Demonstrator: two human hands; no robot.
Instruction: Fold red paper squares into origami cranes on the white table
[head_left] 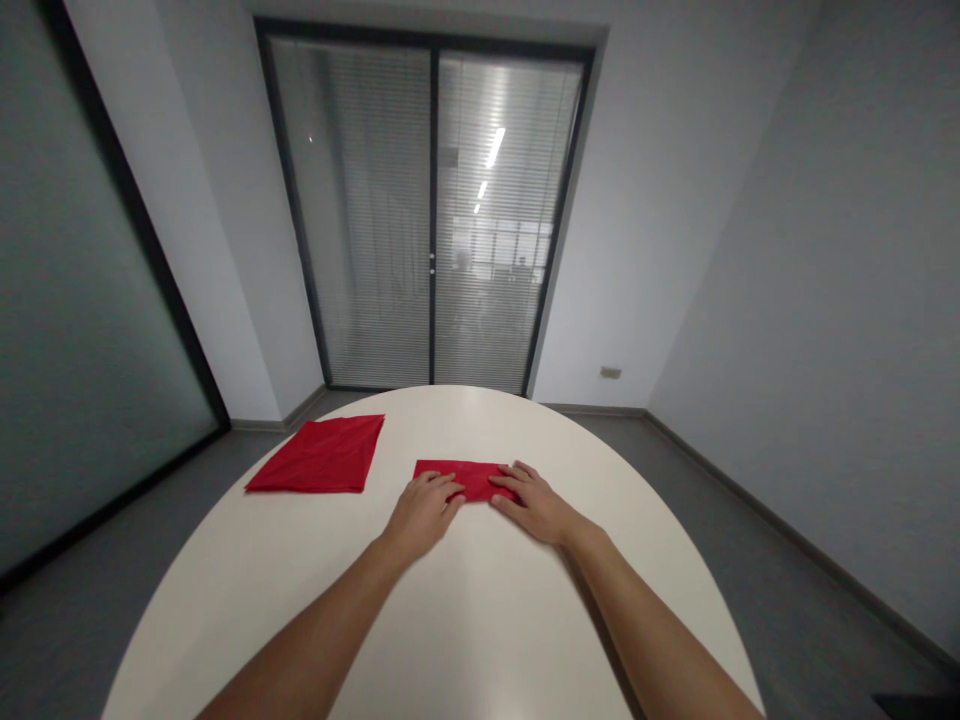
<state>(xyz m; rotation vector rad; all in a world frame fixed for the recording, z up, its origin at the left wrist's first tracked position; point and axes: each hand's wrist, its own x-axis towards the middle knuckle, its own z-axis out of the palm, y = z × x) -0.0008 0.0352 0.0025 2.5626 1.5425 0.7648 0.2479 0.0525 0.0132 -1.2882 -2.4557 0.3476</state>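
Observation:
A small red folded cloth (472,480) lies as a flat rectangle on the white table (465,610), ahead of me. My left hand (426,510) rests on its left end, palm down with the fingers stretched out. On the right end, my right hand (536,503) lies flat in the same way, fingers slightly spread. Both hands cover parts of the cloth's ends and near edge. Farther left, a larger red cloth (322,456) is spread out flat near the table's edge, and neither hand touches it.
The round table's far rim curves close to a dark-framed glass door (433,210) with blinds. A frosted panel (90,320) stands on the left. Grey floor (720,560) shows beyond the right rim, and a wall socket (610,373) sits low on the back wall.

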